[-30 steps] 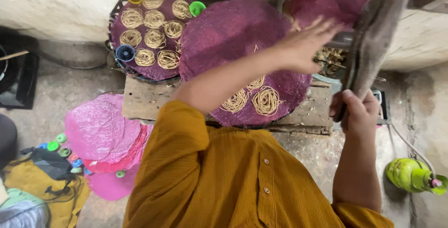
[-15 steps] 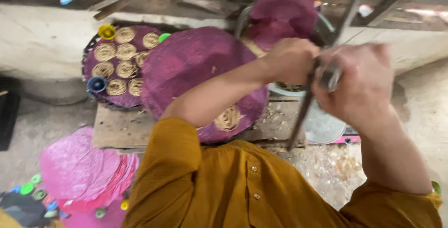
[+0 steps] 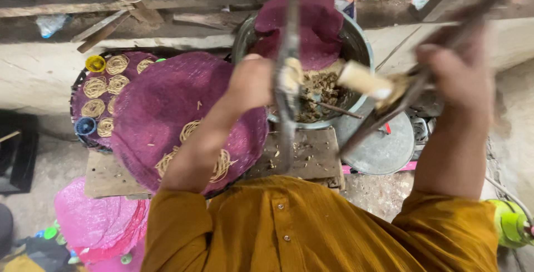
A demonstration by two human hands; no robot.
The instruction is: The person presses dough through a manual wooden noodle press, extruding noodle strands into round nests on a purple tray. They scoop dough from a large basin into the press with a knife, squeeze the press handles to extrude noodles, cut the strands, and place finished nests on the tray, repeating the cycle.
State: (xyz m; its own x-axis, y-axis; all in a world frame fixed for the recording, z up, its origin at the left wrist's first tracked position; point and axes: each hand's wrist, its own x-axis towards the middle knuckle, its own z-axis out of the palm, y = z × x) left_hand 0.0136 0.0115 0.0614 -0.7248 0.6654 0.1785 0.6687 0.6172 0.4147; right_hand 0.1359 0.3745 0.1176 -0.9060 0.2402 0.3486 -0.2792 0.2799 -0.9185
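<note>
A pale, rough wall (image 3: 39, 77) runs across at ten o'clock. Dark wooden beams (image 3: 67, 10) lie above it. The grey floor (image 3: 50, 172) at eight o'clock looks dusty and dim.

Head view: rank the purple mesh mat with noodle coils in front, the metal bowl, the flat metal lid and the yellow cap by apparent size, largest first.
1. Purple mesh mat
2. Metal bowl, partly hidden, so its margin over the lid is unsure
3. Flat metal lid
4. Yellow cap

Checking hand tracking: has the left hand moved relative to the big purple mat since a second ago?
Yes. The left hand was stretched over the purple mat's far right edge; it has come off it rightward and now grips the metal press arm beside the metal basin.
</note>
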